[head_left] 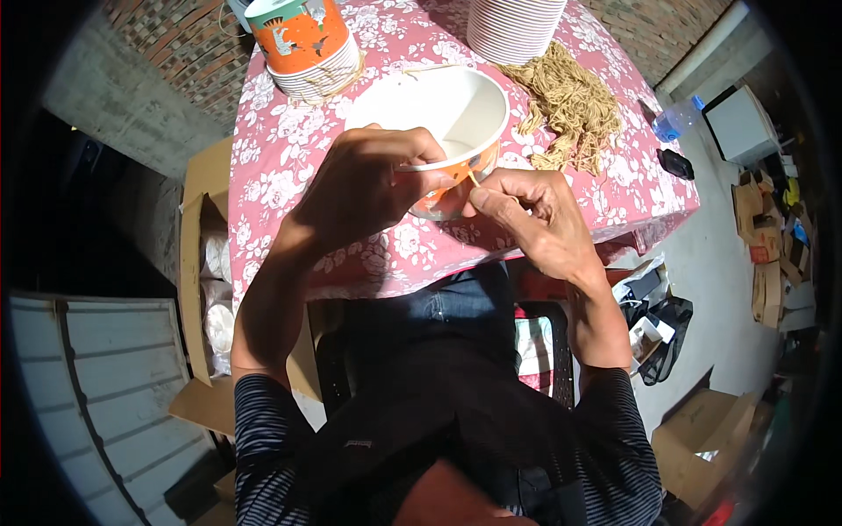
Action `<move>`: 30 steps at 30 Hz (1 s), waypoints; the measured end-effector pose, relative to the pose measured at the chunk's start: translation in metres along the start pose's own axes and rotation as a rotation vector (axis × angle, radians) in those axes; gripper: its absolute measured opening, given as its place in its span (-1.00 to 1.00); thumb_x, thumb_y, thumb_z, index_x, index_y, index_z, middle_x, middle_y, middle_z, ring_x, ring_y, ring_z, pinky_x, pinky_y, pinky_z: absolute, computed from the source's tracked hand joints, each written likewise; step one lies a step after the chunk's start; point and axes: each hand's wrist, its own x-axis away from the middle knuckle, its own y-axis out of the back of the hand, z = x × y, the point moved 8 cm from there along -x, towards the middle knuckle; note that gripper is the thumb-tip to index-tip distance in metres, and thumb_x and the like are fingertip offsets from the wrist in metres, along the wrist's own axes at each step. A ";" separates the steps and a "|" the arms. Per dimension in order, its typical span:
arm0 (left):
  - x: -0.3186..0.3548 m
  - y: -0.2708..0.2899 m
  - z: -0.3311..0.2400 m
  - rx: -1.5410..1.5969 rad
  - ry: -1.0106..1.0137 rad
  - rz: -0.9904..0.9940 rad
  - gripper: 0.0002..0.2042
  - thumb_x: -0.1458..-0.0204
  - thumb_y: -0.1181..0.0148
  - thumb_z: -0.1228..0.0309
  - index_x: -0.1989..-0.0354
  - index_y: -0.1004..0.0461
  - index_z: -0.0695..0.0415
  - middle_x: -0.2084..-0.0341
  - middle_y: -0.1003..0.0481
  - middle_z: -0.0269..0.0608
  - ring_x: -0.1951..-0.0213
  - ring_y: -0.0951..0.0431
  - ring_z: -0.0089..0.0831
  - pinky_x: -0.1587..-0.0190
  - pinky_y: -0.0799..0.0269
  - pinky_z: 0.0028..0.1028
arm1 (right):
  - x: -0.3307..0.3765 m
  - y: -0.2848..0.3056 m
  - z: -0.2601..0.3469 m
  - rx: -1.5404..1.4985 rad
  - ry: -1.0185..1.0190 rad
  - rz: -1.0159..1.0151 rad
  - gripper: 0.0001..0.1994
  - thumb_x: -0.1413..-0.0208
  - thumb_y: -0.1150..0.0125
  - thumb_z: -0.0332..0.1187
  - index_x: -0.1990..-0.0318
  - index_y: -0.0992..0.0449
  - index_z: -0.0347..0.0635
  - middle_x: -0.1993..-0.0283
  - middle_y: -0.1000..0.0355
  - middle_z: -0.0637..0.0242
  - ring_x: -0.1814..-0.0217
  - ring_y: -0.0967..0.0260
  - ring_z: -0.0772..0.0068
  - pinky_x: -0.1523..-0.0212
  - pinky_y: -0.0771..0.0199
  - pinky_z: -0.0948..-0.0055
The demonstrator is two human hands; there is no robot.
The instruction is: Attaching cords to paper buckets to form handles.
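I see the left hand (364,188) wrapped over the near rim of an orange-and-white paper bowl (443,118), fingers clamped on its wall, thumb side down; the bowl is tipped so its white inside faces up, held just above the near edge of the tabletop (289,149) with its pink floral cloth; the right hand (535,219) sits just beside it on the right, fingers pinched together on a thin tan string (474,179) at the bowl's lower side; behind, a heap of the same tan strings (570,101) lies on the cloth, touching a tall stack of white bowls (513,26); far left, a stack of orange printed bowls (307,44) stands upside down; a cardboard box (206,263) with more white bowls sits left of the tabletop, on the floor.
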 end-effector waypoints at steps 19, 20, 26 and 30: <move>0.002 -0.007 0.000 0.094 0.141 0.073 -0.70 -0.06 -0.43 0.41 0.06 -0.55 0.20 0.48 -0.62 -0.19 0.41 -0.65 -0.33 0.31 -0.53 -0.36 | -0.007 -0.002 -0.008 -0.006 -0.078 0.007 -0.72 -0.30 -0.10 -0.39 0.35 -0.66 -0.38 0.54 -0.51 0.35 0.52 -0.34 0.65 0.47 -0.32 0.52; 0.001 -0.007 -0.002 0.078 0.131 0.087 -0.66 -0.07 -0.43 0.41 0.00 -0.53 0.20 0.47 -0.63 -0.19 0.42 -0.65 -0.33 0.30 -0.53 -0.36 | -0.007 -0.003 -0.008 -0.005 -0.080 0.011 -0.72 -0.29 -0.09 -0.40 0.36 -0.66 -0.38 0.56 -0.49 0.36 0.53 -0.33 0.65 0.48 -0.31 0.52; 0.002 -0.014 -0.003 0.207 0.099 0.066 -0.66 -0.11 -0.41 0.41 -0.04 -0.50 0.15 0.56 -0.58 -0.11 0.44 -0.65 -0.09 0.33 -0.49 -0.24 | -0.007 -0.002 -0.011 0.063 -0.027 -0.004 -0.73 -0.28 -0.09 -0.40 0.35 -0.66 -0.40 0.57 -0.49 0.35 0.54 -0.34 0.65 0.48 -0.32 0.50; -0.003 -0.012 -0.002 0.040 0.100 0.127 -0.73 -0.20 -0.30 0.45 -0.05 -0.52 0.20 0.52 -0.59 0.02 0.39 -0.66 0.00 0.32 -0.52 -0.22 | -0.006 -0.003 -0.009 0.066 -0.024 -0.011 -0.73 -0.29 -0.11 -0.41 0.34 -0.66 -0.40 0.55 -0.52 0.32 0.52 -0.38 0.64 0.46 -0.37 0.50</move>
